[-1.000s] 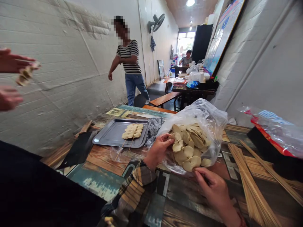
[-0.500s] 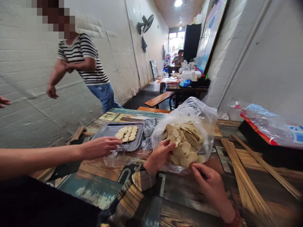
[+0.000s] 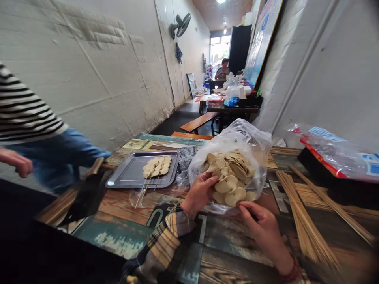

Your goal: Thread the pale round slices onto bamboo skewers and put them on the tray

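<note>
Head cam has both hands working right at the mouth of a clear plastic bag (image 3: 251, 148) stuffed with pale round slices (image 3: 233, 195). Left hand (image 3: 199, 193) comes in from the near side, thumb and fingers closed on the edge of some of those slices, plaid sleeve (image 3: 167, 244) pushed back off the wrist. Right hand (image 3: 262, 225) is lower and further right, thumb and forefinger in a narrow pinch at the rim of the front slice, though honestly can't tell what's between the fingertips. There's a reddish bracelet (image 3: 293, 272) on that wrist too

Just left of the bag there's a metal tray (image 3: 126, 171) with skewered slices (image 3: 156, 166) lying flat near its right side, thin sticks poking out over the near edge. Crumpled grey plastic (image 3: 186, 157) sits between tray and bag. Over on the right, a fanned bundle of bare sticks (image 3: 302, 219) lies on the patchwork wood table (image 3: 225, 248), and behind it is a black box (image 3: 322, 177) with a red-edged clear package (image 3: 331, 146) on top

Far left, somebody in a striped shirt (image 3: 25, 110) and jeans leans partway out of frame, and another person (image 3: 222, 71) is sitting way back near the bright doorway
</note>
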A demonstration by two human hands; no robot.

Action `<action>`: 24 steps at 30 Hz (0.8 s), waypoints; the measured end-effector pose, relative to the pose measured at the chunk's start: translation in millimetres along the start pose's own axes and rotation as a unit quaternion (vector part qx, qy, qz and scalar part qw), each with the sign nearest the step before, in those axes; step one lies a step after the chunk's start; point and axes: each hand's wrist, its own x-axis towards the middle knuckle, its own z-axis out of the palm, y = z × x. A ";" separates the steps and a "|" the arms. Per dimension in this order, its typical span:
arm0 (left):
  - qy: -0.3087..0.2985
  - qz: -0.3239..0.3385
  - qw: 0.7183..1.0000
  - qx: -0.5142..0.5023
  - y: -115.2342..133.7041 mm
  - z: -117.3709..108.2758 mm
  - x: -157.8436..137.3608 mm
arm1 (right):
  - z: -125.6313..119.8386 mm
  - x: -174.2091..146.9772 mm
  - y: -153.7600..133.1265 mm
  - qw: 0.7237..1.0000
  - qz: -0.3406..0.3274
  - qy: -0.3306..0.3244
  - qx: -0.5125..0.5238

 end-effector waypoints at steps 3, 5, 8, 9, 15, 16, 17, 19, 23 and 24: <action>-0.026 -0.031 0.999 -0.013 -2.8 0.7 -2.3 | -0.6 1.0 -2.2 1.000 -0.005 0.015 -0.009; -0.041 -0.052 0.998 -0.001 -6.9 3.4 -4.6 | -0.5 1.9 -3.3 1.000 -0.010 0.019 -0.012; -0.029 -0.070 0.997 0.019 -14.2 8.3 -7.7 | 0.3 3.0 -2.8 0.999 -0.020 0.024 -0.023; -0.016 -0.074 0.997 0.022 -16.1 9.6 -8.4 | 0.7 3.2 -2.3 0.999 -0.024 0.024 -0.028; 0.044 -0.067 0.996 0.029 -18.4 11.9 -8.6 | 3.7 1.9 2.0 0.998 -0.040 0.019 -0.048; 0.052 -0.063 0.996 0.029 -18.0 12.4 -8.6 | 4.1 1.7 2.7 0.998 -0.042 0.019 -0.049; 0.058 -0.059 0.996 0.028 -17.7 13.0 -8.8 | 4.5 1.5 3.3 0.998 -0.044 0.018 -0.050; 0.065 -0.057 0.996 0.027 -17.3 14.8 -9.6 | 5.0 1.2 4.3 0.997 -0.048 0.019 -0.051; 0.037 -0.054 0.998 0.021 -18.6 18.9 -12.7 | 5.1 0.8 5.5 0.997 -0.056 0.024 -0.054; 0.020 -0.055 0.998 0.021 -19.5 19.8 -13.6 | 5.0 1.0 5.7 0.997 -0.056 0.025 -0.054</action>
